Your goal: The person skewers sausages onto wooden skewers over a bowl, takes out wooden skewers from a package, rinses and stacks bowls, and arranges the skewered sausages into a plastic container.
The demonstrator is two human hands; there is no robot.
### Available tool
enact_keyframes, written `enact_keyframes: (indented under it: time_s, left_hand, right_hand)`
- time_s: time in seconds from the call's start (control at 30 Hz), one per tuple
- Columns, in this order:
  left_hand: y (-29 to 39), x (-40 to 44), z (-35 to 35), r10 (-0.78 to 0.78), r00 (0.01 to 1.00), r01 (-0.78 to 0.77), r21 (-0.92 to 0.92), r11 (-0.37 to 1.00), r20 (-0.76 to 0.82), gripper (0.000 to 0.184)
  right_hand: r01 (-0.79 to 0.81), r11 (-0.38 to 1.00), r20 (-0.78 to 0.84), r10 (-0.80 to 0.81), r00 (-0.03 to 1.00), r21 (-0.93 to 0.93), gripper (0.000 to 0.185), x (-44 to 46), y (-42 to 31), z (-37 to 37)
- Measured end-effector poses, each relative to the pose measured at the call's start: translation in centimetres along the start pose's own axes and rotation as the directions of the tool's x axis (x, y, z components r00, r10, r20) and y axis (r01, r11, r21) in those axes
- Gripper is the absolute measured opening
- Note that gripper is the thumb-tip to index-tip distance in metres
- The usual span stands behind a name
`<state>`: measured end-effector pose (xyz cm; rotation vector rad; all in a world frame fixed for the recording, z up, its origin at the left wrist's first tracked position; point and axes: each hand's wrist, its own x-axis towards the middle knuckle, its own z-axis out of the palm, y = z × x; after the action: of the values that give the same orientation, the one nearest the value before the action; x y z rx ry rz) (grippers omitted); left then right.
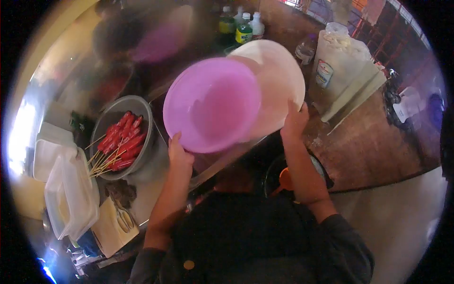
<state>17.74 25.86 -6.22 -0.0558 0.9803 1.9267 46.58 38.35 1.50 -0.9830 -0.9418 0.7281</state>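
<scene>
A pink basin point(213, 105) is held up in front of me, tilted so that its inside faces me. My left hand point(178, 149) grips its lower left rim. Behind it and to the right, a white basin point(281, 85) is partly covered by the pink one. The fingers of my right hand point(295, 117) are closed on the white basin's lower right rim. Left of my left hand, a grey bowl point(147, 118) holds several red items on wooden sticks point(124, 142).
Clear plastic containers point(66, 194), scissors point(124, 218) and brown paper lie at the lower left. Bottles point(244, 31) stand at the back. A large bag point(338, 71) rests on the wooden table point(373, 146) at right. An orange utensil point(285, 179) sits in a dark vessel below my right forearm.
</scene>
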Motion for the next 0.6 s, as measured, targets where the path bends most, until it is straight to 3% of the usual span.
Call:
enact_keyframes:
  time_s: [0.07, 0.13, 0.2, 0.23, 0.3, 0.33, 0.4, 0.43, 0.47, 0.5, 0.53, 0.6]
  left_hand:
    - [0.1, -1.4, 1.5, 0.048, 0.999, -0.048, 0.040, 0.998, 0.015, 0.040]
    - [0.7, -2.5, 2.5, 0.096, 0.995, -0.098, 0.078, 0.992, 0.030, 0.042]
    - [1.2, -3.1, 2.5, 0.151, 0.986, -0.166, 0.350, 0.922, 0.070, 0.042]
    - [0.9, -2.4, 1.7, 0.150, 0.986, -0.166, 0.353, 0.921, 0.072, 0.042]
    - [-0.2, -0.3, -0.6, 0.238, 0.971, -0.167, 0.652, 0.740, -0.021, 0.046]
    - [-0.1, -1.0, -0.5, 0.236, 0.972, -0.167, 0.655, 0.737, -0.018, 0.046]
    - [0.2, -2.4, -0.4, 0.045, 0.999, -0.041, 0.364, 0.930, -0.004, 0.048]
    - [0.2, -2.0, -1.4, 0.040, 0.999, -0.036, 0.371, 0.928, -0.004, 0.048]
    - [0.3, -1.0, -2.9, -0.104, 0.993, 0.081, 0.295, 0.952, 0.061, 0.048]
    - [0.5, -0.3, -3.9, -0.241, 0.961, 0.207, 0.225, 0.952, 0.135, 0.048]
    - [0.7, -0.3, -3.8, -0.249, 0.959, 0.214, 0.236, 0.948, 0.132, 0.048]
    - [1.0, -0.3, -3.3, -0.264, 0.952, 0.204, 0.318, 0.926, 0.155, 0.040]
  right_hand:
    - [-0.300, 0.934, 0.019, 0.302, 0.953, 0.194, 0.030, -0.9, 1.2, 0.1]
    - [-0.379, 0.909, 0.035, 0.379, 0.925, 0.176, 0.030, -1.9, 1.0, 0.3]
    - [-0.458, 0.876, 0.051, 0.456, 0.889, 0.155, 0.029, -2.9, 0.6, 0.7]
    - [-0.523, 0.821, 0.096, 0.516, 0.851, 0.227, 0.028, -3.4, 0.3, 1.0]
    - [-0.585, 0.729, 0.163, 0.568, 0.807, 0.354, 0.026, -3.7, 1.8, 1.2]
    - [-0.585, 0.728, 0.159, 0.570, 0.806, 0.357, 0.026, -3.7, 2.6, 1.2]
    - [-0.673, 0.652, 0.307, 0.599, 0.740, 0.349, 0.031, -3.5, 3.9, 1.0]
    - [-0.674, 0.650, 0.300, 0.604, 0.739, 0.351, 0.031, -3.4, 4.2, 0.9]
    - [-0.489, 0.810, 0.393, 0.356, 0.848, 0.322, 0.028, -3.4, 4.6, 0.9]
    - [-0.383, 0.870, 0.437, 0.227, 0.870, 0.311, 0.026, -3.1, 4.4, 1.2]
    - [-0.268, 0.911, 0.472, 0.094, 0.876, 0.314, 0.024, -2.9, 3.5, 1.7]
    - [-0.682, 0.680, 0.426, 0.552, 0.717, 0.267, 0.024, -0.5, 1.3, 3.3]
